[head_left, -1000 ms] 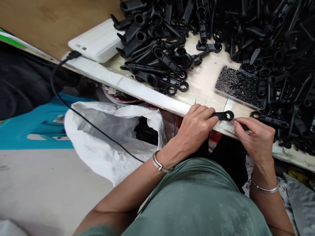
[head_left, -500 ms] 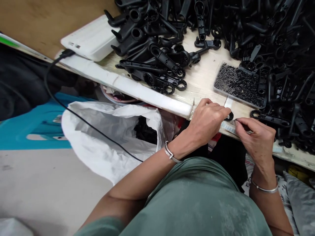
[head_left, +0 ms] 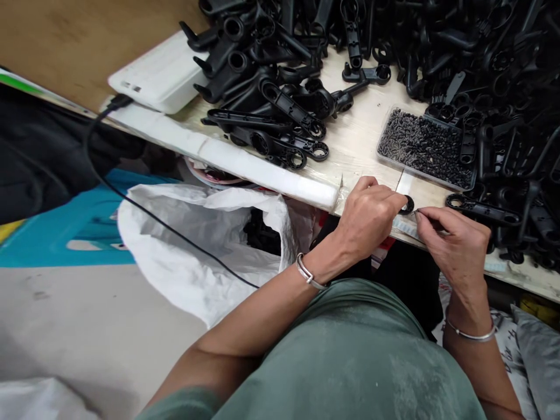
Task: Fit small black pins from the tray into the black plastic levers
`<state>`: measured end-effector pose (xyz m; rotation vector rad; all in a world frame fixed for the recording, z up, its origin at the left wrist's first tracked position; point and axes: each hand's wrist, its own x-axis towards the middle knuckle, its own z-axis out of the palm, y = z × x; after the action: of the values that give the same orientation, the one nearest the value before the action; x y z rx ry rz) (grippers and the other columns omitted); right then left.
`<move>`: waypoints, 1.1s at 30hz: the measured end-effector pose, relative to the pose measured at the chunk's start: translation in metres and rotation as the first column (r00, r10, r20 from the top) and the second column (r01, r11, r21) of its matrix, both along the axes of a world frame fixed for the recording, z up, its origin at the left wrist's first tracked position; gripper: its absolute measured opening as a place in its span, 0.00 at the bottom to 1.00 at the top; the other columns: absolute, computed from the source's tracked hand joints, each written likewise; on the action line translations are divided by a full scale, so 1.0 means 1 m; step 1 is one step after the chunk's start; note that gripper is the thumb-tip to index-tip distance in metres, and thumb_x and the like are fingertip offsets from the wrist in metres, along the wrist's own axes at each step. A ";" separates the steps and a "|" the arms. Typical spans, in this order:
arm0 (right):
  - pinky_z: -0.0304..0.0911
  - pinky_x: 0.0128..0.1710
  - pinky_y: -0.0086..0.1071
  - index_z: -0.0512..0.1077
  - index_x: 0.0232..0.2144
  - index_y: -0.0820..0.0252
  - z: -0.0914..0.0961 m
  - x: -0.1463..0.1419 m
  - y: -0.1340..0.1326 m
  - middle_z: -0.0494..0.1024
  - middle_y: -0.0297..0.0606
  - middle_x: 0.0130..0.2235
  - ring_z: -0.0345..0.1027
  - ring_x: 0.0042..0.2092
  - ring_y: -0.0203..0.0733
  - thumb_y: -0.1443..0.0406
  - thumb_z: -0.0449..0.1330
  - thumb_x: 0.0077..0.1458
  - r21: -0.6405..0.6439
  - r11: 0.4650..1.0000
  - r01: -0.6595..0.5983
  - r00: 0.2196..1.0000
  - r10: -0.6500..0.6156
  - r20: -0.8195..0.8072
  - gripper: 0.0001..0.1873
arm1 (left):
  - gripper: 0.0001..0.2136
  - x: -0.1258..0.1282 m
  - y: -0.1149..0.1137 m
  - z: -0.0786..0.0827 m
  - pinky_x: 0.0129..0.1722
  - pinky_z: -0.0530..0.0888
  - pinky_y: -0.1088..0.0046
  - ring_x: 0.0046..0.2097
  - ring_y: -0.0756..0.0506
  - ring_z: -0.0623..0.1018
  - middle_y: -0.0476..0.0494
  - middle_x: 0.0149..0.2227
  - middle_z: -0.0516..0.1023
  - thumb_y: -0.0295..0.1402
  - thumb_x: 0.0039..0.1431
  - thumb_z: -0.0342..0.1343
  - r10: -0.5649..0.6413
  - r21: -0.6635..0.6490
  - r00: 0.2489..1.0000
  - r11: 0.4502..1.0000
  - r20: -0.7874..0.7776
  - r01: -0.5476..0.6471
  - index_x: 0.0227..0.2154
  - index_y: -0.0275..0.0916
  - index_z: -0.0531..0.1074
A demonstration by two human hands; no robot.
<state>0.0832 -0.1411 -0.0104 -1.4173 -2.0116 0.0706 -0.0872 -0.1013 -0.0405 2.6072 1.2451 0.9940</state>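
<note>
Near the table edge, my left hand [head_left: 371, 216] is closed around a black plastic part [head_left: 408, 205]. Only the ring-shaped end of that part shows past my fingers; the rest is hidden under the hand. Just right of the ring, my right hand [head_left: 452, 236] pinches a tiny dark piece [head_left: 416, 212] between thumb and forefinger, too small to name. Behind both hands lies a clear plastic box [head_left: 380, 153] filled with small black pieces [head_left: 424, 146].
Black plastic parts [head_left: 262, 87] are heaped at the back left, with a bigger pile [head_left: 503, 76] at the right. A white power bank [head_left: 161, 73] with a black cable [head_left: 175, 230] sits far left. Below the edge, a white sack [head_left: 153, 245] gapes with dark parts inside.
The view has shifted slightly. A little more of the black ring shows beside my left fingers, and my right fingertips stay close to it.
</note>
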 end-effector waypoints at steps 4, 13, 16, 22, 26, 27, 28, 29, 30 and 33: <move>0.69 0.31 0.28 0.77 0.30 0.58 -0.001 0.001 -0.001 0.81 0.34 0.28 0.74 0.27 0.35 0.70 0.59 0.59 -0.011 1.000 0.013 1.000 -0.013 0.002 0.07 | 0.15 0.001 0.000 -0.002 0.42 0.69 0.68 0.32 0.49 0.79 0.48 0.29 0.81 0.19 0.63 0.46 0.012 0.029 1.000 1.000 0.005 -0.012 0.31 0.38 0.76; 0.69 0.30 0.29 0.77 0.30 0.57 0.002 -0.003 0.000 0.81 0.34 0.28 0.74 0.27 0.36 0.69 0.59 0.59 -0.015 1.000 0.008 1.000 -0.008 0.003 0.08 | 0.15 0.005 -0.004 -0.004 0.46 0.69 0.65 0.34 0.48 0.79 0.46 0.30 0.81 0.20 0.65 0.45 0.023 0.027 0.999 0.999 0.023 -0.024 0.31 0.36 0.76; 0.69 0.30 0.29 0.77 0.30 0.58 0.001 -0.004 0.000 0.81 0.34 0.28 0.74 0.27 0.35 0.69 0.59 0.59 -0.007 1.000 0.000 1.000 0.000 0.009 0.08 | 0.14 0.006 -0.004 -0.004 0.46 0.69 0.65 0.34 0.48 0.79 0.46 0.30 0.82 0.21 0.66 0.46 0.030 0.037 0.999 0.999 0.020 -0.031 0.32 0.36 0.77; 0.70 0.31 0.29 0.77 0.30 0.58 0.001 -0.003 0.000 0.81 0.34 0.28 0.75 0.28 0.36 0.69 0.59 0.59 -0.008 1.000 0.000 1.000 0.000 0.014 0.08 | 0.14 0.001 -0.007 0.000 0.51 0.69 0.66 0.36 0.49 0.81 0.47 0.34 0.83 0.22 0.68 0.45 0.015 0.024 1.000 1.000 0.028 -0.016 0.36 0.36 0.76; 0.70 0.31 0.30 0.78 0.31 0.58 0.002 -0.002 0.000 0.81 0.34 0.28 0.75 0.28 0.37 0.69 0.60 0.59 -0.013 1.000 0.011 1.000 -0.010 0.023 0.07 | 0.08 -0.012 -0.014 0.006 0.55 0.68 0.65 0.49 0.46 0.80 0.43 0.44 0.83 0.27 0.69 0.49 0.035 -0.058 0.998 0.998 0.052 -0.032 0.42 0.37 0.74; 0.70 0.31 0.30 0.78 0.31 0.58 0.002 -0.002 0.000 0.81 0.35 0.28 0.75 0.28 0.37 0.69 0.59 0.59 -0.013 1.000 0.010 1.000 -0.009 0.026 0.08 | 0.07 -0.015 -0.016 0.008 0.53 0.69 0.65 0.51 0.45 0.80 0.41 0.46 0.82 0.29 0.69 0.51 0.034 -0.076 0.998 0.997 0.053 -0.030 0.43 0.37 0.73; 0.70 0.31 0.30 0.78 0.31 0.58 0.003 -0.003 0.000 0.82 0.35 0.29 0.75 0.28 0.37 0.68 0.59 0.59 -0.009 1.000 0.006 1.000 -0.006 0.030 0.08 | 0.06 -0.018 -0.018 0.008 0.51 0.70 0.65 0.51 0.44 0.79 0.40 0.47 0.82 0.29 0.68 0.52 0.028 -0.096 0.998 0.995 0.053 -0.023 0.43 0.37 0.73; 0.70 0.31 0.30 0.78 0.30 0.58 0.004 -0.003 0.001 0.82 0.35 0.29 0.75 0.28 0.37 0.68 0.59 0.59 -0.004 1.000 0.002 0.999 -0.002 0.036 0.08 | 0.06 -0.020 -0.020 0.008 0.49 0.71 0.66 0.50 0.44 0.80 0.40 0.46 0.82 0.29 0.67 0.53 0.016 -0.116 0.998 0.993 0.055 -0.010 0.43 0.37 0.73; 0.70 0.31 0.30 0.78 0.30 0.58 0.004 -0.004 0.001 0.82 0.35 0.29 0.75 0.28 0.37 0.68 0.59 0.59 0.003 1.000 -0.004 0.999 0.004 0.043 0.08 | 0.06 -0.022 -0.021 0.008 0.47 0.72 0.68 0.48 0.44 0.80 0.40 0.45 0.82 0.28 0.67 0.53 0.003 -0.133 0.998 0.991 0.060 0.005 0.43 0.36 0.73; 0.70 0.32 0.30 0.77 0.31 0.58 0.006 -0.005 0.002 0.82 0.35 0.29 0.75 0.29 0.37 0.69 0.58 0.60 0.023 0.999 -0.032 0.995 0.030 0.090 0.08 | 0.05 -0.022 -0.023 0.004 0.43 0.73 0.71 0.43 0.46 0.80 0.43 0.42 0.82 0.26 0.67 0.52 -0.011 -0.147 0.995 0.989 0.102 0.026 0.42 0.37 0.73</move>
<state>0.0783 -0.1387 -0.0047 -1.3964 -2.1008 -0.0039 -0.1092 -0.1240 -0.0368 2.4207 1.2195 0.9763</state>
